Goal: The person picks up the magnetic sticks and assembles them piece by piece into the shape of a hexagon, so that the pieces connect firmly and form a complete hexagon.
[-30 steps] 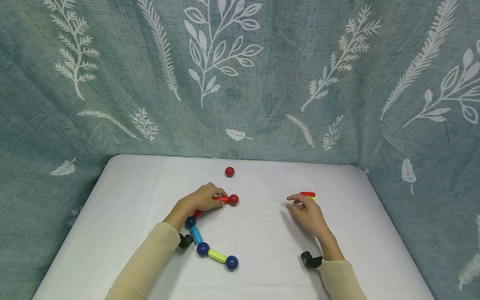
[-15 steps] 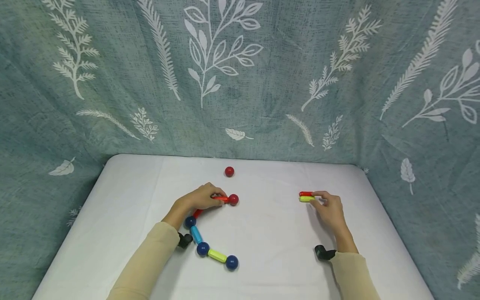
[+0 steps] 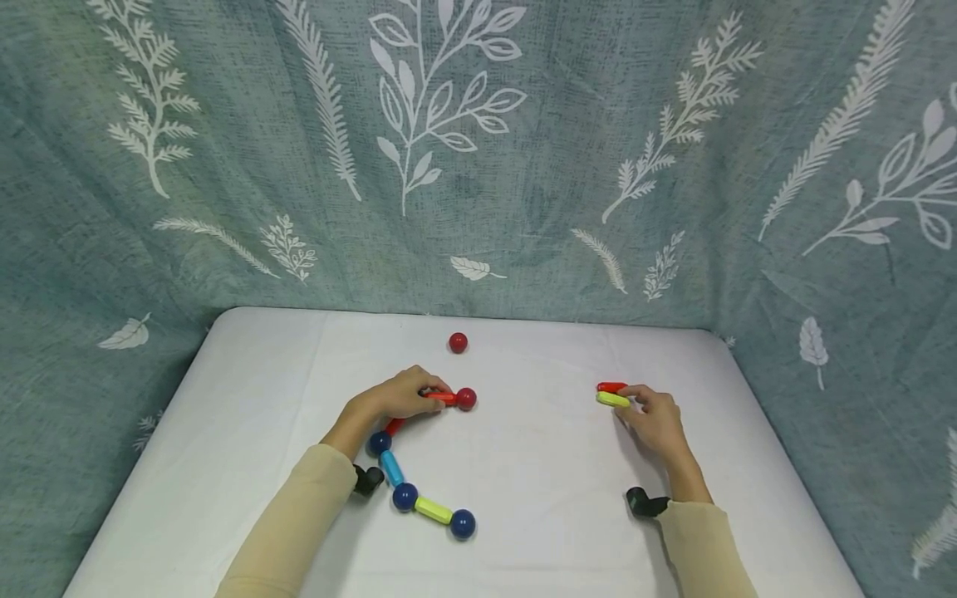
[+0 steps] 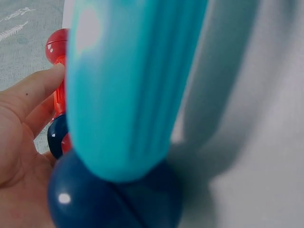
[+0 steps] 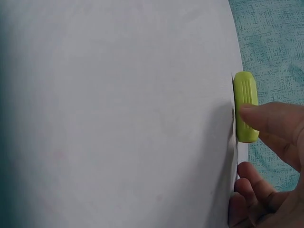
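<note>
Your hands are both grasping: the left hand (image 3: 407, 393) pinches a red rod (image 3: 443, 398) capped by a red ball (image 3: 466, 399), while the right hand (image 3: 655, 419) pinches the loose yellow-green rod (image 3: 613, 399) toward the right of the table (image 3: 538, 465). Watch that right pinch first, since the loose red rod (image 3: 611, 387) lies just beside it and a careless tug could drag both. Your thumb presses near one end, so a weak hold might let the piece twist (whether it is off the table, I cannot tell). Across from it, the chain (image 3: 405, 497) bends at its blue balls (image 3: 380, 443); lifting or turning the left hand sharply could fold or part those joints. Mind the black wrist camera (image 3: 368, 481) too: it sits near the light blue rod (image 3: 392, 468), and a dropped wrist could knock it. Brushing the lone red ball (image 3: 458, 342) beyond could send it rolling.
</note>
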`<state>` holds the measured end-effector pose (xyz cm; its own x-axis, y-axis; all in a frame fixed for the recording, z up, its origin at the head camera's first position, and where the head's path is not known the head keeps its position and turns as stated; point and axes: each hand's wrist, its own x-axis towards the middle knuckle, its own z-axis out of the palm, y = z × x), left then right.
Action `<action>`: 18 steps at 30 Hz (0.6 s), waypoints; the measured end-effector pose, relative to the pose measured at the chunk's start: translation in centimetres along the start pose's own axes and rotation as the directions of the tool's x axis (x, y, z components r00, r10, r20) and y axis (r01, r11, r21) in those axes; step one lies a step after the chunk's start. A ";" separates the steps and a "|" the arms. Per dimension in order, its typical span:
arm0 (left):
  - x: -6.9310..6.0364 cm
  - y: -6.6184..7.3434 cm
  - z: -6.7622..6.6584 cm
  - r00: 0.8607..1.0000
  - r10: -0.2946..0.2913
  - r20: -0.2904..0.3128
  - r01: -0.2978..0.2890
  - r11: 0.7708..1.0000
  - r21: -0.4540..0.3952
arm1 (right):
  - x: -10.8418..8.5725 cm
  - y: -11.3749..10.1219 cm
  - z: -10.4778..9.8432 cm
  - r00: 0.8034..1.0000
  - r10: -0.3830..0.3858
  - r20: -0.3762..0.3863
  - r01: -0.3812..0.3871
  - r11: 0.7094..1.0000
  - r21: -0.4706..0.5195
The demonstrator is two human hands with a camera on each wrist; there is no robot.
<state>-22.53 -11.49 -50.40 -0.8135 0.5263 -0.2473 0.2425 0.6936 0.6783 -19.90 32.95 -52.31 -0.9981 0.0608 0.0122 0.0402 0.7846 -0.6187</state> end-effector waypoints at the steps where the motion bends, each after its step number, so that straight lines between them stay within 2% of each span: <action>1: 0.0 0.0 0.0 1.000 0.002 -0.001 -0.002 1.000 0.004 | 0.0 0.0 0.0 1.000 -0.007 0.001 0.007 1.000 -0.004; 9: 0.1 -0.2 0.1 1.000 0.001 -0.003 -0.001 1.000 0.009 | 0.0 -0.3 0.0 1.000 -0.014 0.015 0.014 1.000 -0.021; 14: 0.1 -0.3 0.1 1.000 0.010 -0.006 -0.010 1.000 0.004 | 0.0 -1.3 0.4 0.997 -0.059 0.051 0.055 0.996 0.066; 18: 0.1 -0.3 0.1 1.000 0.021 -0.009 -0.021 1.000 0.000 | 0.0 -3.1 1.4 0.990 -0.087 0.112 0.072 0.989 0.125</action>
<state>-22.64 -11.63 -50.71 -0.8131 0.5363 -0.2262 0.2599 0.6822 0.6834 -20.05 29.65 -51.55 -0.9968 -0.0772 -0.0226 -0.0384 0.7033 -0.7099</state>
